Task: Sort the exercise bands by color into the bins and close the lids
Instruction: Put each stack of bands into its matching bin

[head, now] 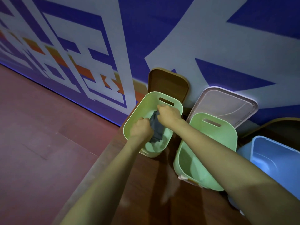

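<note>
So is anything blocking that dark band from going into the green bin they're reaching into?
Nothing visible does. The left hand and right hand both grip the dark band, which is down inside the open green bin. The brown lid leans on the wall behind it, clear of the opening.

You are facing three bins: a left green bin (138, 111), a middle green bin (211, 135) and one blue bin (276, 153). Three lids are showing: a brown lid (168, 83), a pale lid (227, 104) and a second brown lid (285, 127). Your left hand (141, 129) and right hand (168, 115) are gripping one dark band (156, 127)
</note>
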Motion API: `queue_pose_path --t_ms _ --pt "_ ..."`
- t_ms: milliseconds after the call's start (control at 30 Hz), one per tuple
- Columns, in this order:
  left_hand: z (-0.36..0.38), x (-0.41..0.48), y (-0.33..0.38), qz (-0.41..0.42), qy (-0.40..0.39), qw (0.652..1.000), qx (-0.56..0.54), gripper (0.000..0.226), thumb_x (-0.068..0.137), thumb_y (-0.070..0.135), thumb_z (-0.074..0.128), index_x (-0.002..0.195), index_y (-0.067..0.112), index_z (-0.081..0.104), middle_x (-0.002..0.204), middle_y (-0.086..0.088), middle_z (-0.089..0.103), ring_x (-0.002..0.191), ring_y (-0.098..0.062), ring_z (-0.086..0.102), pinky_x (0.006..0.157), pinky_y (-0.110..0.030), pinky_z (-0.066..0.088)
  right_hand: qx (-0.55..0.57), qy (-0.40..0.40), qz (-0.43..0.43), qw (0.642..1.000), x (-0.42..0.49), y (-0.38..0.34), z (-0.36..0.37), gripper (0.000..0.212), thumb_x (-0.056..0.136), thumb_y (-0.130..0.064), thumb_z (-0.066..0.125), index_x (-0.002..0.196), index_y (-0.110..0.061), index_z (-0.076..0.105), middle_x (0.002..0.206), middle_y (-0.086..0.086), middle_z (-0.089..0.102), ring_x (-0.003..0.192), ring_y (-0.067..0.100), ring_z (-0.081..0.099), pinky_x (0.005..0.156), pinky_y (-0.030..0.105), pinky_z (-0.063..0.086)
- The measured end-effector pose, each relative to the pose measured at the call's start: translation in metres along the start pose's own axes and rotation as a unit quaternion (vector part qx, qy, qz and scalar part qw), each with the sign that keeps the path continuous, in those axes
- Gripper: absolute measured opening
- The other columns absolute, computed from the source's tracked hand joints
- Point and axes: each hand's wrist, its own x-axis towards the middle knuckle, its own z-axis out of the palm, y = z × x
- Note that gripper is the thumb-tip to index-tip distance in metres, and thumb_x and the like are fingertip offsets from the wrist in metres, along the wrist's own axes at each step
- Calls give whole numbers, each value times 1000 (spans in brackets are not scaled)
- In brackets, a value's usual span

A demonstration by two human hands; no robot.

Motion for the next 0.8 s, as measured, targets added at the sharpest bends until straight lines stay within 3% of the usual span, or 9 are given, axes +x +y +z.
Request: queue_pose_path --t_ms 167,300,433,600,800 --pt "-5 -73 8 69 201 974 -81 27 87 6 49 106 7 67 113 -11 60 105 -30 51 88 -39 43 92 99 -17 991 -79 6 -20 27 93 -20 46 117 -12 53 119 10 55 110 32 52 81 38 44" --pt "20 -133 14 107 265 950 -125 22 83 9 52 97 12 69 102 -7 62 96 -27 54 83 -37 43 139 162 -52 976 -151 12 -16 27 92 -20 50 117 -13 57 116 6 59 110 26 51 86 35 41" --pt "56 -185 27 135 265 948 -118 28 76 21 45 90 15 69 92 -7 62 86 -31 57 74 -41 47 155 194 -64 967 -224 19 1 24 91 -20 52 112 -13 60 111 4 62 106 24 53 87 34 42" --pt "108 -237 36 164 252 949 -97 35 75 26 40 93 15 68 94 -6 62 83 -31 57 69 -40 46 164 225 -67 958 -295 38 40 20 83 -17 58 102 -11 64 96 6 65 90 29 59 78 35 48" --pt "163 -272 32 143 170 972 -72 48 75 34 34 106 15 65 112 -6 57 101 -28 51 86 -38 38 163 224 -40 960 -358 58 98 26 82 -15 60 107 -13 62 103 5 64 95 29 58 83 38 49"
